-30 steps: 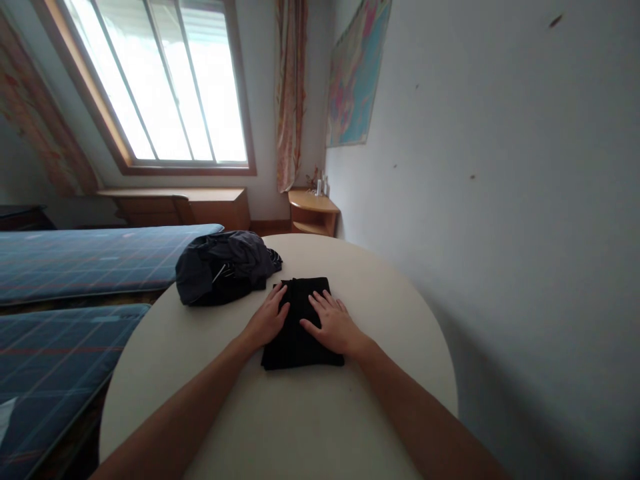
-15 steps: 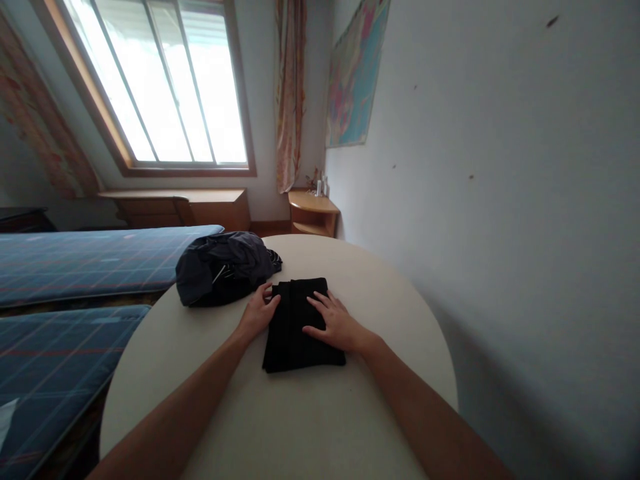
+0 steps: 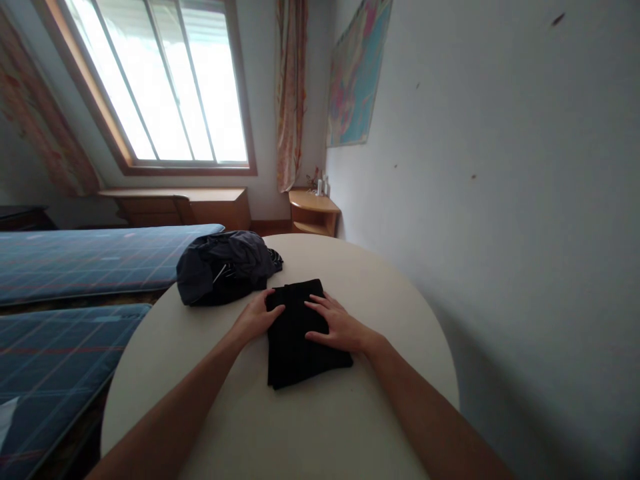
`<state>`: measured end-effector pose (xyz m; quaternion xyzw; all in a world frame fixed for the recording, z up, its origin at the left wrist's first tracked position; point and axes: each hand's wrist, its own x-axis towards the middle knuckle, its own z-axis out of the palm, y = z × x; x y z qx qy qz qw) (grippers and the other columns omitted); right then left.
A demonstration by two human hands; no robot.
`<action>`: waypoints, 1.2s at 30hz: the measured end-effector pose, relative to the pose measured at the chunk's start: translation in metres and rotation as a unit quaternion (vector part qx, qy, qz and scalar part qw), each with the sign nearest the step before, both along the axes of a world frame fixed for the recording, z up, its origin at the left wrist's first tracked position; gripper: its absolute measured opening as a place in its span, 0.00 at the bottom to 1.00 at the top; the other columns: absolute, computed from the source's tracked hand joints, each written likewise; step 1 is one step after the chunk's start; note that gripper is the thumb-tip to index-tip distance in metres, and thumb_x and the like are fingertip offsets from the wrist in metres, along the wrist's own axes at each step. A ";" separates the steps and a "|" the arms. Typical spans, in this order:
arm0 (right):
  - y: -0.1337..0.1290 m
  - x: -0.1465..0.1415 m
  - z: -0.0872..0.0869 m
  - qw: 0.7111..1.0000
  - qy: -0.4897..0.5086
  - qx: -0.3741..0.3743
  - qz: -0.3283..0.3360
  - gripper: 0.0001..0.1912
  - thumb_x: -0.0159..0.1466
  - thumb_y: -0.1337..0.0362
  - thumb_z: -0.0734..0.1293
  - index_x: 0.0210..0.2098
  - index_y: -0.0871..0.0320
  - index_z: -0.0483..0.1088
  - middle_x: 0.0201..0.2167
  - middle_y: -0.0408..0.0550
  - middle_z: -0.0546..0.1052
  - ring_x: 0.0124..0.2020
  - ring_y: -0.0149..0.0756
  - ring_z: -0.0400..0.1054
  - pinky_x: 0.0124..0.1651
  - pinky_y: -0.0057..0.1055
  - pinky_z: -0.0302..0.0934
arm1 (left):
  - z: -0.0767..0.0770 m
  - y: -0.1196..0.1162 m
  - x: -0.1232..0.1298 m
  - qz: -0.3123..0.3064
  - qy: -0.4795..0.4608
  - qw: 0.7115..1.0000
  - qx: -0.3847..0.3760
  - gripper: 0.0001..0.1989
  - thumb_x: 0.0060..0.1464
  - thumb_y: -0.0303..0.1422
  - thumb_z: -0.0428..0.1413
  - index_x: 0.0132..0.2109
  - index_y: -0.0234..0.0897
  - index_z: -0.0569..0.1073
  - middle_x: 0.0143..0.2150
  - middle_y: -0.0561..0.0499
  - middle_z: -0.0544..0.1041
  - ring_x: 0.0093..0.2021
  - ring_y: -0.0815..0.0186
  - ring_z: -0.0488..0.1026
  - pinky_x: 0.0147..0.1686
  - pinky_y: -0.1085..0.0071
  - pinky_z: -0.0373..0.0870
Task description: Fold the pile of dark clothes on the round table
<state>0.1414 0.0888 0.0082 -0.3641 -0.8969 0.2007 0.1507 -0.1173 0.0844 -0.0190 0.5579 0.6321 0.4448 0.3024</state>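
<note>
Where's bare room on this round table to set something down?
Bare tabletop shows right of the right hand, toward the wall, and between the forearms, nearer than the folded black cloth. Crowded: far left, where crumpled dark clothes nearly reach the left hand.

Upper limbs of the person, 2 in view. The left forearm (image 3: 185, 393) and right forearm (image 3: 415, 400) are bare, tapering smoothly to narrow wrists (image 3: 371, 341). Left hand (image 3: 254, 318) and right hand (image 3: 340, 325): bare, with slender fingers (image 3: 323, 310); nails too small to resolve.
</note>
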 end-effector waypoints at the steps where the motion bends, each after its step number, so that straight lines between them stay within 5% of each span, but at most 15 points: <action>1: 0.000 0.000 0.000 1.000 -0.003 -0.001 -0.002 0.42 0.61 0.41 0.66 0.68 0.54 0.56 0.71 0.52 0.53 0.72 0.51 0.37 0.71 0.50 0.36 | 0.000 0.000 0.000 0.002 0.020 1.000 0.011 0.28 0.44 0.35 0.67 0.54 0.36 0.73 0.45 0.43 0.80 0.46 0.55 0.77 0.47 0.64 0.72; 7: -0.001 0.000 0.001 1.000 -0.011 -0.006 -0.008 0.42 0.61 0.41 0.65 0.68 0.52 0.55 0.71 0.51 0.52 0.72 0.51 0.35 0.71 0.51 0.34 | 0.010 -0.012 0.009 0.024 0.117 0.990 0.080 0.26 0.44 0.34 0.66 0.53 0.39 0.74 0.53 0.41 0.76 0.55 0.51 0.71 0.59 0.59 0.63; 13: -0.002 -0.001 -0.001 1.000 -0.013 -0.013 -0.017 0.43 0.63 0.39 0.62 0.70 0.51 0.49 0.72 0.50 0.48 0.73 0.50 0.32 0.71 0.50 0.33 | 0.022 -0.011 0.013 -0.043 0.088 0.987 0.127 0.29 0.49 0.28 0.59 0.60 0.39 0.70 0.55 0.44 0.73 0.45 0.60 0.74 0.50 0.64 0.70; 17: -0.002 -0.004 -0.003 0.999 -0.016 -0.026 -0.042 0.38 0.68 0.40 0.54 0.71 0.49 0.46 0.73 0.48 0.44 0.73 0.47 0.30 0.71 0.48 0.32 | 0.017 -0.003 0.011 -0.028 0.028 0.993 0.110 0.30 0.51 0.28 0.58 0.62 0.39 0.68 0.57 0.44 0.73 0.40 0.64 0.74 0.46 0.66 0.72; 23: -0.004 -0.007 -0.001 0.998 -0.037 -0.007 -0.058 0.38 0.69 0.39 0.49 0.70 0.52 0.52 0.73 0.49 0.45 0.73 0.47 0.29 0.71 0.49 0.29 | 0.000 0.004 0.006 -0.016 -0.042 0.998 0.035 0.28 0.47 0.29 0.62 0.58 0.35 0.72 0.52 0.43 0.77 0.49 0.56 0.75 0.52 0.62 0.71; 28: -0.014 -0.013 0.010 0.999 -0.016 0.040 -0.013 0.37 0.68 0.38 0.51 0.69 0.49 0.54 0.73 0.47 0.47 0.73 0.46 0.32 0.71 0.51 0.28 | -0.008 0.010 0.001 -0.039 0.097 0.991 0.086 0.29 0.55 0.29 0.56 0.64 0.34 0.65 0.64 0.40 0.68 0.63 0.56 0.65 0.63 0.60 0.60; 36: -0.026 -0.021 0.007 0.996 -0.067 0.046 0.022 0.44 0.61 0.33 0.59 0.69 0.47 0.55 0.73 0.48 0.45 0.72 0.57 0.32 0.70 0.56 0.30 | -0.015 0.012 0.002 -0.026 0.211 0.973 0.085 0.29 0.58 0.32 0.52 0.66 0.30 0.62 0.64 0.37 0.66 0.63 0.55 0.66 0.62 0.60 0.62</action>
